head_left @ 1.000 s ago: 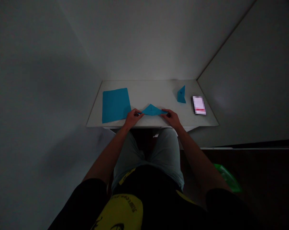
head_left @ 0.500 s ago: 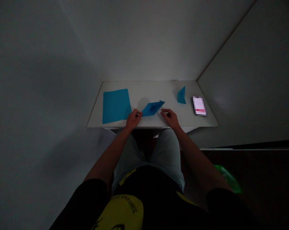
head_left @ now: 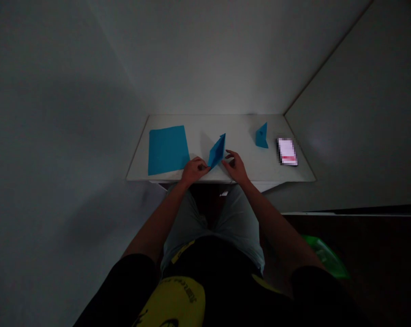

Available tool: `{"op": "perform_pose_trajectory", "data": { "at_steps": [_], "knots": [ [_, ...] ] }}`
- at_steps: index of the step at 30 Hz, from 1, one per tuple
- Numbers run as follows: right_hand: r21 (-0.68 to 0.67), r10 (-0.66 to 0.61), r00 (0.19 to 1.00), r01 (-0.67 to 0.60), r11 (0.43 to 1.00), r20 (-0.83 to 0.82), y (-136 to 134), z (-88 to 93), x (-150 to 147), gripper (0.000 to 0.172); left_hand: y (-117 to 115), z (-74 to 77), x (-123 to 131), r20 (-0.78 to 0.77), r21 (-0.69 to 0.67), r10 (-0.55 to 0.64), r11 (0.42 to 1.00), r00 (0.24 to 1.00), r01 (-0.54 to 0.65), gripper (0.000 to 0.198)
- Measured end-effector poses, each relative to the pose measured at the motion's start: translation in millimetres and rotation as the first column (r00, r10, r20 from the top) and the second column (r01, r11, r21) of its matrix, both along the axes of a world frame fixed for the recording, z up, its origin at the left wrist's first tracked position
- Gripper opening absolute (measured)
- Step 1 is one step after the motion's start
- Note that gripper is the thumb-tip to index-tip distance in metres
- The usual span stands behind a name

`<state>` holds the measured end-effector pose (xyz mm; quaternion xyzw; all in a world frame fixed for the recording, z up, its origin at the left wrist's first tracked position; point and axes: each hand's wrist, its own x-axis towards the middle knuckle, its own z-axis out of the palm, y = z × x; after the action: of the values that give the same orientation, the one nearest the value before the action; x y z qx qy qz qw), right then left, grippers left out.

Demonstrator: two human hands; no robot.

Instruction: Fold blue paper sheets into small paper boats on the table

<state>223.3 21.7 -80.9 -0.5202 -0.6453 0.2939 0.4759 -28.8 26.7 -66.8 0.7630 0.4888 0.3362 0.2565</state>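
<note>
A folded blue paper (head_left: 217,151) stands tilted over the white table (head_left: 239,170), its lower corner pinched by my left hand (head_left: 195,170). Close to the right side of this paper is my right hand (head_left: 235,166), its fingers apart with nothing between them. At the left lies a flat blue sheet (head_left: 168,150), its lower right corner close to my left hand. A smaller folded blue piece (head_left: 261,136) is on the right part of the table.
A phone (head_left: 287,151) with a blurred bright screen lies near the table's right edge. Walls rise behind the table and at both sides. A green object (head_left: 328,259) is low at the right, beyond my right arm.
The folded paper has turned from lying slanted to a steeper, more upright angle. My left hand has shifted slightly right, and my right hand has moved left, closer to the paper.
</note>
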Motion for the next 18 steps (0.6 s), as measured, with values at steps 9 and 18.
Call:
{"op": "perform_pose_trajectory", "data": {
  "at_steps": [9, 18],
  "knots": [
    [0.001, -0.052, 0.992, 0.052, 0.999, 0.113, 4.5, -5.3, -1.7, 0.055, -1.7, 2.5, 0.7, -0.044, 0.002, -0.026, 1.0, 0.999, 0.026, 0.017],
    [0.07, 0.169, 0.937, -0.199, 0.977, 0.304, -0.3, -6.8, 16.4, 0.037, 2.0, -4.2, 2.7, 0.061, -0.097, 0.153, 0.984, 0.986, -0.147, 0.057]
  ]
}}
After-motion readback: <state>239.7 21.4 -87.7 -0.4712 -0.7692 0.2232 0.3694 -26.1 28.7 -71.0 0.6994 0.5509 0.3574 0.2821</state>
